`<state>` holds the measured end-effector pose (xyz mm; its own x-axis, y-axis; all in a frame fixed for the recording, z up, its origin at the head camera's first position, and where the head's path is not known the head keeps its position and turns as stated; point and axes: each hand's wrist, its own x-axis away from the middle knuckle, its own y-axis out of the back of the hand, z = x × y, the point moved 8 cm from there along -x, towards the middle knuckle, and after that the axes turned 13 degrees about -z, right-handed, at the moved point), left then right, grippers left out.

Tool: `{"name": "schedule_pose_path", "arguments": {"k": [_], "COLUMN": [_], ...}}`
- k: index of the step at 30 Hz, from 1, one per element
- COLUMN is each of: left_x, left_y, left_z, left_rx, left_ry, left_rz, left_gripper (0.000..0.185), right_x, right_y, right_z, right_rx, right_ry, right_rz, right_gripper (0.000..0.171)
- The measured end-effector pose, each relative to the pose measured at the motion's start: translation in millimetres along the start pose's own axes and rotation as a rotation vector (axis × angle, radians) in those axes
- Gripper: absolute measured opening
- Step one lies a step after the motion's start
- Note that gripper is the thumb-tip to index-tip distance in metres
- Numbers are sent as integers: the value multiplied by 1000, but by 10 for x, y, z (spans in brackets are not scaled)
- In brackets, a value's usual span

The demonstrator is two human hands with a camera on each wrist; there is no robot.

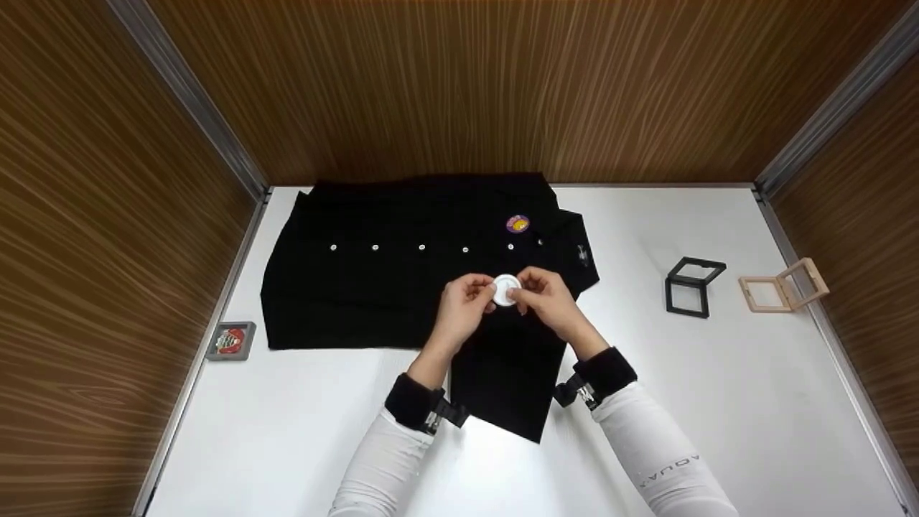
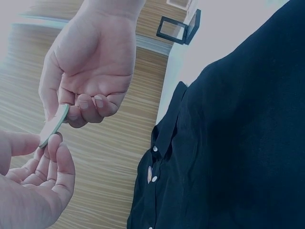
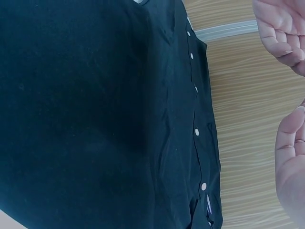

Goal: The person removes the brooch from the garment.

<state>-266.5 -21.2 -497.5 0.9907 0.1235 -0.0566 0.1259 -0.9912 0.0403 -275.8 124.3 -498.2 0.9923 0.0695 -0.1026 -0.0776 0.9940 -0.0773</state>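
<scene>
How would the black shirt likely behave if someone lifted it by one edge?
The black shirt would probably droop: it lies flat on the white table with soft creases, so it looks floppy. It seems thin and likely light. The badge pinned on it should come along.

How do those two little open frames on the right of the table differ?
The black frame is dark and sits nearer the shirt; the wooden frame is pale tan and lies closer to the right wall. Both are square, hinged boxes standing open on the white table.
</scene>
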Motion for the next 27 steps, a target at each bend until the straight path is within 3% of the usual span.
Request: {"name": "schedule_pose_path", "arguments": {"k": [8,11,15,18,27], "left_x": [14,61,62,19,21], "left_y": [-21,-22,-24,-38,-15], "left_z": [14,-94,-116,-14,23], "left_rx": [-14,-24,-21,-9,3], "left_ry": [-1,-9,-23,-24,-14], "left_rz": [16,26,29,26,4], "left_gripper": [16,15,15,15,14], "right_x": [-44,-43,-50,-52,-41], "right_y": [33,34,37,40,52], "right_z": [-135,-135,-135,-131,-129], "right_rx": [-66,-74,-71,-77,-31], "right_ry": [13,30,41,40,40], "right_rz": [-27,-26,-27,-27,-22], "right_gripper": [8,9,11,9,5]}}
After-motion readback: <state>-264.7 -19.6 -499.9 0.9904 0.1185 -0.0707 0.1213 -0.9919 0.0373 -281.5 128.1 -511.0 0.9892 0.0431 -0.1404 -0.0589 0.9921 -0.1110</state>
